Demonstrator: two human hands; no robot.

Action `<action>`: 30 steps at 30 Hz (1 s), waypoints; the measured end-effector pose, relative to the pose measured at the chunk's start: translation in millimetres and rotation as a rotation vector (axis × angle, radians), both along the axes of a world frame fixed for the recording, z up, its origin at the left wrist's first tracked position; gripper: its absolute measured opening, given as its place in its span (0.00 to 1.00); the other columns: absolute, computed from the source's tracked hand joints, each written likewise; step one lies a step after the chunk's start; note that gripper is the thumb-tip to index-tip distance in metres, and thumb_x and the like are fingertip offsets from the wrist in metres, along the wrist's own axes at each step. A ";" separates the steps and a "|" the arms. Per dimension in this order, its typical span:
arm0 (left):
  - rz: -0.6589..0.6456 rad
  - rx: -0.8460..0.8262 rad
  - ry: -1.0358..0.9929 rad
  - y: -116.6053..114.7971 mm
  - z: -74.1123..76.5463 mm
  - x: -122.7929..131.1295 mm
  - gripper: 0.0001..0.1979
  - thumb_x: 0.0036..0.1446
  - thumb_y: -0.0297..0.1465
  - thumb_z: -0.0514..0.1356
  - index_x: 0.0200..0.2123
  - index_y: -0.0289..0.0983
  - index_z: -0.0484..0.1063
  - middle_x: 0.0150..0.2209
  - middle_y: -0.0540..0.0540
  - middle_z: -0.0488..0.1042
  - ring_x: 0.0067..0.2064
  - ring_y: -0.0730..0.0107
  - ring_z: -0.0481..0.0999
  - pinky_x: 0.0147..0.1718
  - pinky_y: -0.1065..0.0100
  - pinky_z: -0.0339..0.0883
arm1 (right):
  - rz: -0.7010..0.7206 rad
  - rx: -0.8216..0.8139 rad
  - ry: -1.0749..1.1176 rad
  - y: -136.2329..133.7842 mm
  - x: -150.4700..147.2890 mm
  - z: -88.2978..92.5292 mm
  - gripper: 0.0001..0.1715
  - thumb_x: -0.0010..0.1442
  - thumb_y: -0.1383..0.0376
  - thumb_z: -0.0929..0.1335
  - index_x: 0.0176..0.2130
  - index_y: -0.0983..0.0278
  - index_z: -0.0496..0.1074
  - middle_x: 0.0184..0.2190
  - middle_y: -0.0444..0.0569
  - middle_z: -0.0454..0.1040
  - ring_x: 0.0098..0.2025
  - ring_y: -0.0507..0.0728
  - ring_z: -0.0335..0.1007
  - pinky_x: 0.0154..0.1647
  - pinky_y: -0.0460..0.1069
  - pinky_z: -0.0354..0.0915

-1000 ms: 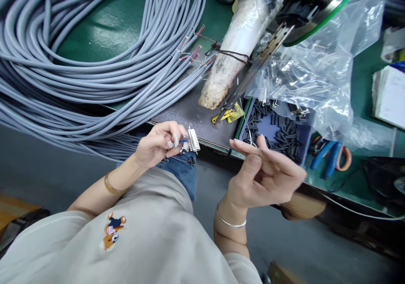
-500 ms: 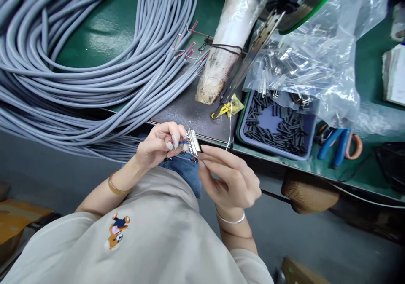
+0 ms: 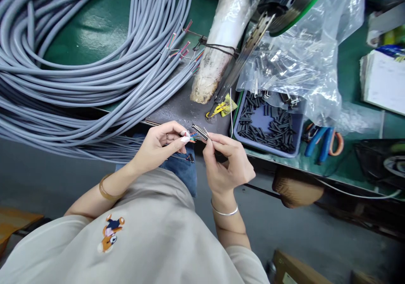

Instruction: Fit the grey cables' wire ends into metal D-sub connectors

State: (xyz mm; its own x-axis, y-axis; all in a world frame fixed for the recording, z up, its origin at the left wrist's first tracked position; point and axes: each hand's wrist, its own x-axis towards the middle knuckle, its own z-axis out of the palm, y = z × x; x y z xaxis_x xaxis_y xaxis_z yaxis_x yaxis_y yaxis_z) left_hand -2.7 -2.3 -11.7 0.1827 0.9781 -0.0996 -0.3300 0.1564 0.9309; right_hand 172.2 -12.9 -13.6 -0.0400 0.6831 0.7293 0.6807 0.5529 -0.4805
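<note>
A small metal multi-pin connector [image 3: 199, 131] with short coloured wires hangs just in front of the bench edge. My left hand [image 3: 161, 145] is closed, pinching the coloured wires behind the connector. My right hand [image 3: 226, 162] is closed too, thumb and fingers pinched on the connector's right end. Both hands meet over my lap, close to the dark work plate [image 3: 177, 107].
A big coil of grey cables [image 3: 72, 65] with stripped coloured ends fills the left of the green bench. A purple tray of black tubing pieces [image 3: 268, 124], a clear plastic bag [image 3: 300, 65], blue-handled pliers [image 3: 319, 143] and a white wrapped roll [image 3: 218, 48] stand to the right.
My right hand came in from the right, where it was open, and closed on the connector. The connector has turned from upright to nearly flat.
</note>
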 end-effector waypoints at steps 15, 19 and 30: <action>0.186 0.054 0.168 12.6 11.8 24.3 0.08 0.53 0.27 0.66 0.27 0.35 0.69 0.30 0.50 0.74 0.19 0.86 0.61 0.16 0.78 0.54 | 0.094 -0.107 0.064 10.3 5.8 -5.0 0.10 0.62 0.75 0.71 0.38 0.60 0.72 0.43 0.47 0.84 0.44 0.54 0.83 0.45 0.50 0.79; 0.205 0.096 0.211 17.5 14.7 26.0 0.08 0.52 0.26 0.66 0.27 0.35 0.69 0.32 0.49 0.75 0.22 0.85 0.63 0.18 0.78 0.55 | 0.076 -0.080 0.061 15.6 6.4 -2.0 0.10 0.62 0.74 0.71 0.38 0.60 0.72 0.43 0.46 0.84 0.44 0.55 0.83 0.45 0.51 0.79; 0.221 0.172 0.283 21.5 21.6 25.2 0.06 0.54 0.27 0.65 0.28 0.35 0.70 0.33 0.48 0.75 0.26 0.82 0.66 0.23 0.78 0.62 | 0.085 -0.085 0.096 21.4 8.1 -0.2 0.09 0.62 0.73 0.72 0.38 0.60 0.72 0.44 0.47 0.84 0.43 0.55 0.83 0.44 0.52 0.79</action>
